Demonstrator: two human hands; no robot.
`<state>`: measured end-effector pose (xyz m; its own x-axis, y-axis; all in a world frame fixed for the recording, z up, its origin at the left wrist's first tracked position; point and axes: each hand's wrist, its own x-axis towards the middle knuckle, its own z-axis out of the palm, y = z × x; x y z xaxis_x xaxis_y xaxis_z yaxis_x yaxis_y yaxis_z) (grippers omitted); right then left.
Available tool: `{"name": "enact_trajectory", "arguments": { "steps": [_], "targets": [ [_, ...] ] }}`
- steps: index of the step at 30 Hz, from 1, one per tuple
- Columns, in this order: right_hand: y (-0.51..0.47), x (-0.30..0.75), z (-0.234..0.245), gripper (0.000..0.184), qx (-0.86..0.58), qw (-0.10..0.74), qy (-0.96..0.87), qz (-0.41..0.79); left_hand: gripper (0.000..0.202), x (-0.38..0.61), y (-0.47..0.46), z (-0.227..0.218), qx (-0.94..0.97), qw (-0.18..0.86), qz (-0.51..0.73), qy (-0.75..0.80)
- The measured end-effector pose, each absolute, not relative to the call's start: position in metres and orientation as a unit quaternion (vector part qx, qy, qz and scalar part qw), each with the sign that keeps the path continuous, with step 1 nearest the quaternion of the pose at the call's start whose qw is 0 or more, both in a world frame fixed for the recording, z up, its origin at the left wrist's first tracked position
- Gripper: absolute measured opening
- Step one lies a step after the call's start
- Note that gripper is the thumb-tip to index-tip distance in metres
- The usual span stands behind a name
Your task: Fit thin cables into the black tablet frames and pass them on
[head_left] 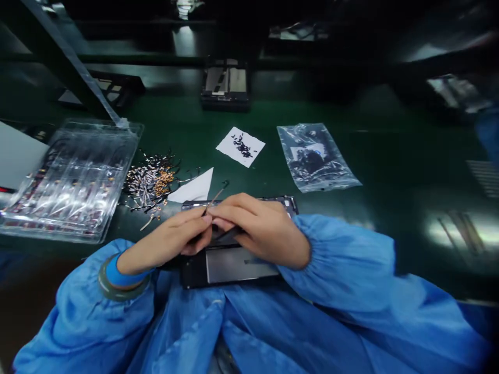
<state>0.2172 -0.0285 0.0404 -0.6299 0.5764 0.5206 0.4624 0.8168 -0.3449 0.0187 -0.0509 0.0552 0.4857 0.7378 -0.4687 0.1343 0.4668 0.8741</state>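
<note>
My left hand (185,232) and my right hand (263,226) meet above an opened dark device housing (195,270) with a grey panel. Between the fingertips, both hands pinch a thin flex cable (217,196), whose small dark end sticks up and away from me. Its lower part is hidden by the fingers. My right hand's lower fingers curl over the housing, and I cannot tell whether they touch it. Just beyond the housing lies a folded white paper (195,187). To its left spreads a pile of small cable parts (150,179), silvery, black and gold-coloured.
Clear plastic trays (74,182) are stacked at the left. A white paper square (224,146) carries small black pieces, beside a clear bag (331,169) of dark parts. More device housings (225,101) stand farther back on the green table (265,117). Tweezer-like tools (460,234) lie right.
</note>
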Motion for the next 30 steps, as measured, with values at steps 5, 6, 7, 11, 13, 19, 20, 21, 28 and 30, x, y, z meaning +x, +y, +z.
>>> {"name": "enact_trajectory", "arguments": {
  "steps": [5,6,7,11,13,19,20,21,28,30],
  "targets": [
    [-0.031,0.207,0.027,0.030,-0.304,0.314,-0.899,-0.020,0.023,0.033,-0.052,0.055,0.617,0.567,0.225,0.497],
    [-0.031,0.208,0.027,0.032,-0.306,0.308,-0.900,-0.035,0.022,0.033,-0.053,0.053,0.629,0.550,0.235,0.496],
    [-0.031,0.210,0.028,0.033,-0.308,0.304,-0.901,-0.045,0.024,0.032,-0.053,0.051,0.627,0.552,0.239,0.494],
    [-0.027,0.226,0.034,0.025,-0.385,0.369,-0.845,-0.035,0.037,0.026,-0.059,0.046,0.492,0.663,0.280,0.490],
    [-0.027,0.232,0.034,0.020,-0.438,0.407,-0.801,-0.031,0.035,0.025,-0.062,0.045,0.408,0.702,0.341,0.474],
    [-0.034,0.226,0.030,0.020,-0.349,0.397,-0.849,0.004,0.029,0.036,-0.065,0.043,0.316,0.729,0.441,0.417],
    [-0.033,0.224,0.033,0.019,-0.347,0.408,-0.843,0.041,0.027,0.037,-0.065,0.042,0.309,0.725,0.450,0.420],
    [-0.031,0.223,0.036,0.018,-0.355,0.423,-0.828,0.094,0.026,0.038,-0.064,0.042,0.306,0.723,0.452,0.423],
    [-0.013,0.206,0.052,0.028,-0.414,0.387,-0.620,0.543,0.033,0.042,-0.070,0.036,0.375,0.739,0.374,0.416],
    [-0.014,0.202,0.050,0.024,-0.437,0.407,-0.610,0.521,0.031,0.043,-0.071,0.033,0.455,0.638,0.411,0.466]
  ]
}}
